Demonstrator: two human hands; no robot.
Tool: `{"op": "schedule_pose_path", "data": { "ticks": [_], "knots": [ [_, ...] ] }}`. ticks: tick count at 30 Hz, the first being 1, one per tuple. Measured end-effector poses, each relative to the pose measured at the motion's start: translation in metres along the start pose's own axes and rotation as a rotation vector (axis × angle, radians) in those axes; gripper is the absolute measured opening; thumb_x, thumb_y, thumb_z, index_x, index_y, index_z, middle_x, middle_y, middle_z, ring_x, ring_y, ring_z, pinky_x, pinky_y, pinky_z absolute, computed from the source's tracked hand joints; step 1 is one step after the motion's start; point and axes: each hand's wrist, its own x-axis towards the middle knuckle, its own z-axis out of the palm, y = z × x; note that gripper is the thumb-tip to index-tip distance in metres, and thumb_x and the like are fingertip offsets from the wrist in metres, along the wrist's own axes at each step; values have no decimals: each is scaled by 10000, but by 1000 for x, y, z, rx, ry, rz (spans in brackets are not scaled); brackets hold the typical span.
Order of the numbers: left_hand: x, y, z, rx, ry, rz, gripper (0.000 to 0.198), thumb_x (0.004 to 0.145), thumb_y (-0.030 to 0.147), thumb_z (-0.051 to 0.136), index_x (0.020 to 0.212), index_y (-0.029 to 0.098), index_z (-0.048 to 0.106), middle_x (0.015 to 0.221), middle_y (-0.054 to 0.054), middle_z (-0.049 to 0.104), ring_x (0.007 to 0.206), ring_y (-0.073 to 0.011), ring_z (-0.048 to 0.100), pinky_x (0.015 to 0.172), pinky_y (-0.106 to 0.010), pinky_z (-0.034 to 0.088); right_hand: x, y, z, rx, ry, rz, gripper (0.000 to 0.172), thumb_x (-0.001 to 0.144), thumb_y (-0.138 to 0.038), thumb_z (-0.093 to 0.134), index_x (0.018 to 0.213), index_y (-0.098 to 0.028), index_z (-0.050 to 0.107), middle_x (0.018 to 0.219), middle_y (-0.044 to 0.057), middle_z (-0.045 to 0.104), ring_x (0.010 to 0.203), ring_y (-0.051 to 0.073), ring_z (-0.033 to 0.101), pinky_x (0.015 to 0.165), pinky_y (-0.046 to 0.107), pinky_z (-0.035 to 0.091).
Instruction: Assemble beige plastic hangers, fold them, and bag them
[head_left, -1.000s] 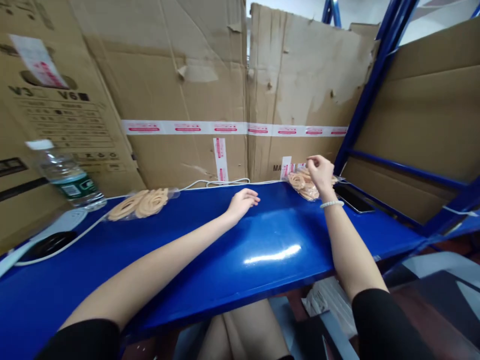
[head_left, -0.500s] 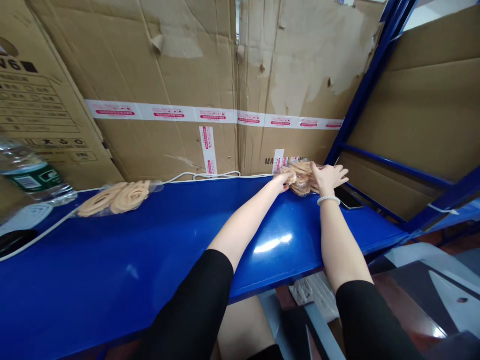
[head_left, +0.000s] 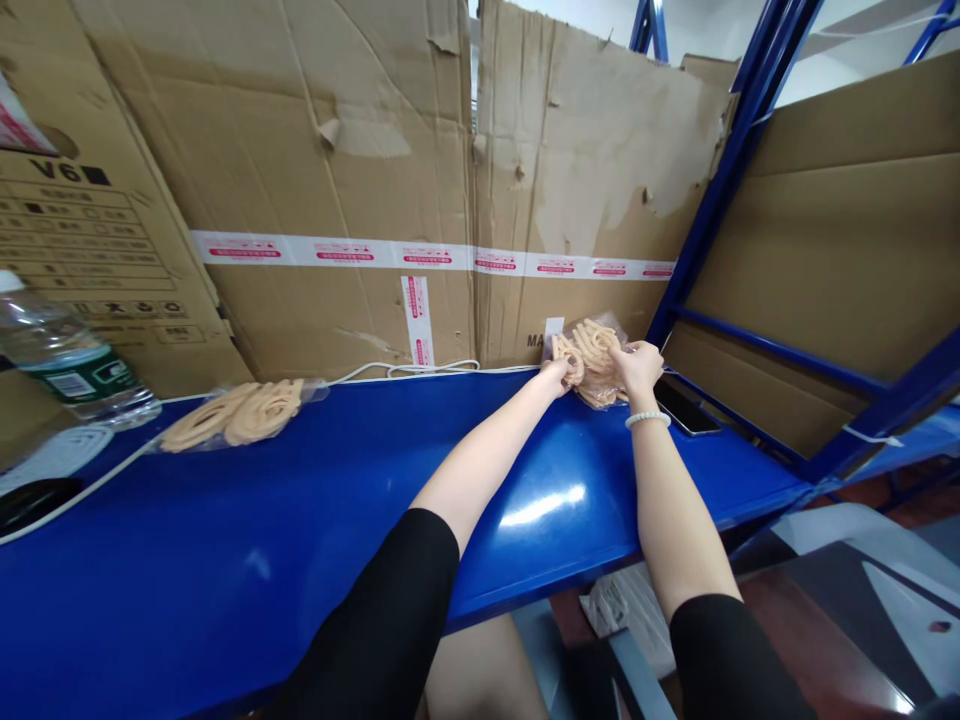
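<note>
A clear plastic bag of tan rubber rings (head_left: 594, 352) is held up at the far right of the blue shelf (head_left: 360, 500), against the cardboard. My left hand (head_left: 556, 375) grips its left edge with closed fingers. My right hand (head_left: 636, 366) pinches the bag's right side; a white bead bracelet is on that wrist. A second clear bag of tan rings (head_left: 238, 412) lies flat at the far left of the shelf, away from both hands.
A water bottle (head_left: 69, 362) stands at the left edge beside a white and black device (head_left: 37, 478) with a white cable (head_left: 420, 370). A dark phone (head_left: 684, 408) lies right of my hands. Cardboard boxes (head_left: 360, 170) wall the back; blue rack posts (head_left: 720, 170) rise at right.
My left hand crossed the shelf from the middle to the bag at the right. Both hands closed on the bag and raised it off the shelf.
</note>
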Motion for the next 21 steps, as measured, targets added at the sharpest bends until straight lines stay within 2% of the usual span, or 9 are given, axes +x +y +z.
{"op": "schedule_pose_path", "data": {
  "ticks": [4,6,8,10,13,15,17,19,21],
  "knots": [
    [-20,15,-6,31,28,33,328,982,331,632,1251,147,603,1202,-98,642,995,-210,667,829,-391,599,-9,-15,-7,250,-18,2,167,644,-323,706,719,-196,628,787,101,690,825,280,642,829,427,518],
    [-36,29,-18,41,20,79,295,974,304,641,1218,141,611,1155,-88,653,952,-196,671,796,-367,602,-18,-28,-5,401,-72,1,189,666,-332,688,765,-185,624,762,65,667,767,236,645,755,379,538],
    [-57,46,-37,55,19,141,253,910,178,686,1148,126,618,1053,-79,672,896,-188,676,769,-353,600,-30,-42,1,557,-166,-5,218,687,-333,668,833,-179,616,764,32,651,720,189,643,687,324,543],
    [-84,64,-62,60,20,234,370,763,-16,700,1078,152,598,978,-59,683,874,-172,688,823,-354,588,-47,-58,11,694,-283,-15,293,682,-329,677,926,-185,605,798,13,657,716,159,650,663,288,546],
    [-132,83,-107,62,20,367,547,674,-75,669,1084,248,507,1098,5,670,965,-164,692,945,-459,569,-81,-79,27,841,-465,-26,486,637,-339,740,1079,-207,587,840,4,688,727,153,664,661,284,554],
    [-164,87,-139,81,26,429,542,673,-42,695,1054,261,456,1193,14,637,1056,-186,676,1007,-548,530,-111,-88,38,916,-618,-24,578,599,-349,792,1125,-211,597,836,5,704,715,155,663,663,291,553],
    [-191,83,-169,185,19,507,517,694,18,726,1022,260,409,1280,12,575,1142,-210,642,1033,-618,495,-143,-94,48,965,-786,-5,580,575,-356,834,1095,-199,632,818,12,715,711,163,665,671,300,549],
    [-212,77,-196,311,19,514,498,745,116,753,1040,269,382,1305,2,535,1171,-219,621,1020,-626,507,-172,-97,57,957,-879,16,479,600,-389,840,994,-178,666,782,35,722,697,184,672,658,320,548],
    [-225,70,-217,468,6,547,448,818,225,741,1051,268,361,1293,-15,518,1184,-221,608,997,-580,543,-193,-99,65,932,-924,23,405,610,-397,843,903,-169,681,757,48,725,692,199,675,670,343,553]
  ]
}}
